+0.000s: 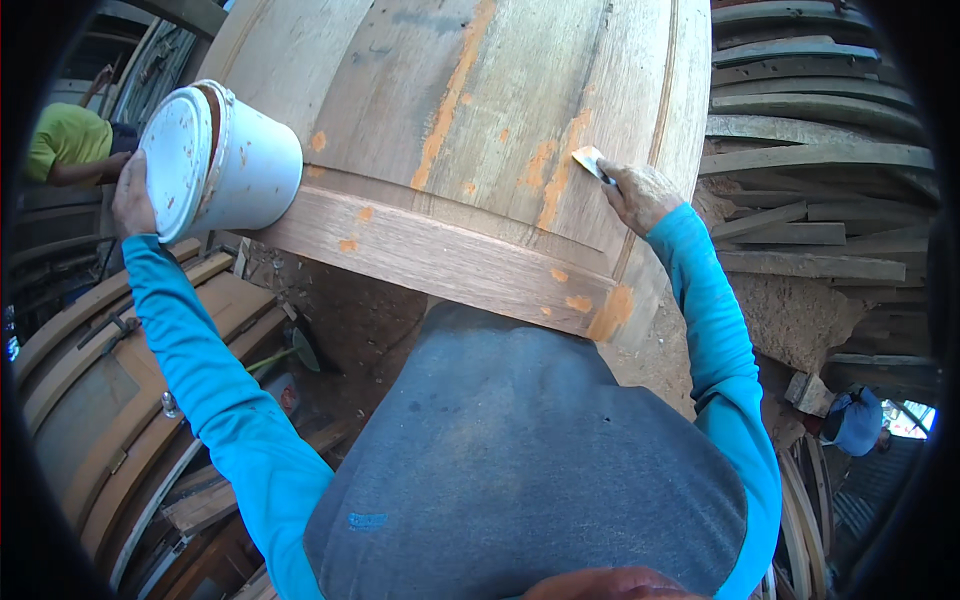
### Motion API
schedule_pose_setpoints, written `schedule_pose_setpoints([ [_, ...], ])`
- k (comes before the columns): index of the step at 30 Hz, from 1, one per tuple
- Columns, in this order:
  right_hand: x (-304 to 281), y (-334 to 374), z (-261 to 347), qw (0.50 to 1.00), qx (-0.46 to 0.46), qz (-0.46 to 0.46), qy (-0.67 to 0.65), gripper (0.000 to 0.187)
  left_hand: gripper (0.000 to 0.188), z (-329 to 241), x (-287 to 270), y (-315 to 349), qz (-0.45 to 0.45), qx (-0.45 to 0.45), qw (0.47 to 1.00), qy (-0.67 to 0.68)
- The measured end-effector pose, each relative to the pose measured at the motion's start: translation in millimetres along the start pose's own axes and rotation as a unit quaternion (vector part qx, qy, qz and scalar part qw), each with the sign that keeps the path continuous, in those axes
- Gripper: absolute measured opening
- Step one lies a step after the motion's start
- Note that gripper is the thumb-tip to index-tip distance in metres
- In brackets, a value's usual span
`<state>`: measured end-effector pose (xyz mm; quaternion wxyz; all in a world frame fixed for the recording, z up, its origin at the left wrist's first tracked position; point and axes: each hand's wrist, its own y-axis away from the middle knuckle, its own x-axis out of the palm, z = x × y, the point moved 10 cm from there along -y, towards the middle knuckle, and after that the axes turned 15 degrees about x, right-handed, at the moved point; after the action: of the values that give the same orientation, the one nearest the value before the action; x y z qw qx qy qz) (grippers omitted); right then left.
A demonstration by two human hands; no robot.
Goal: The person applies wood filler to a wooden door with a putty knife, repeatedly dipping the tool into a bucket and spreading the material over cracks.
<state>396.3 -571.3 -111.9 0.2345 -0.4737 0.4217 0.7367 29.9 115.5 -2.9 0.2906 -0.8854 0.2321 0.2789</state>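
While the person leans over a large wooden door panel that lies across the work spot, both arms in bright blue sleeves reach out to either side of it. The left hand is closed around the base of a white plastic bucket, holding it tipped on its side so that it touches the panel's left edge, with the stained rim pointing toward the wood. The right hand is pinched shut on a small pale scraper, whose blade lies flat against the panel near its right edge, just beside a vertical groove. Orange-tan filler patches streak and spot the boards: a long smear runs down the middle, others sit close to the scraper, and a bigger blob marks the lower right corner of the cross rail. Past the right edge, rough planks are stacked in layers. Down at the left, curved wooden frames lie on the ground below the bucket arm. At the far left a second person in a yellow-green shirt is partly visible, well apart from the panel, and another figure in a blue cap sits low at the right.
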Motion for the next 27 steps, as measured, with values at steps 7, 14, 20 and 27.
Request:
schedule_pose_setpoints([
  [7, 28, 48, -7, 0.951, 0.029, 0.015, -0.308, 0.04, 0.049, -27, 16, -5, 0.021, 0.028, 0.999, -0.041],
  [14, 62, 133, 27, 0.898, 0.045, -0.064, -0.433, 0.045, 0.049, -40, 18, -2, 0.026, 0.044, 0.997, -0.05],
  [20, 94, 217, 64, 0.9, 0.11, -0.187, -0.377, 0.056, 0.049, -41, 11, 5, -0.006, 0.072, 0.997, -0.006],
  [27, 177, 231, 92, 0.853, 0.255, -0.301, -0.343, 0.067, 0.047, -46, 35, 12, 0.027, 0.07, 0.992, 0.101],
])
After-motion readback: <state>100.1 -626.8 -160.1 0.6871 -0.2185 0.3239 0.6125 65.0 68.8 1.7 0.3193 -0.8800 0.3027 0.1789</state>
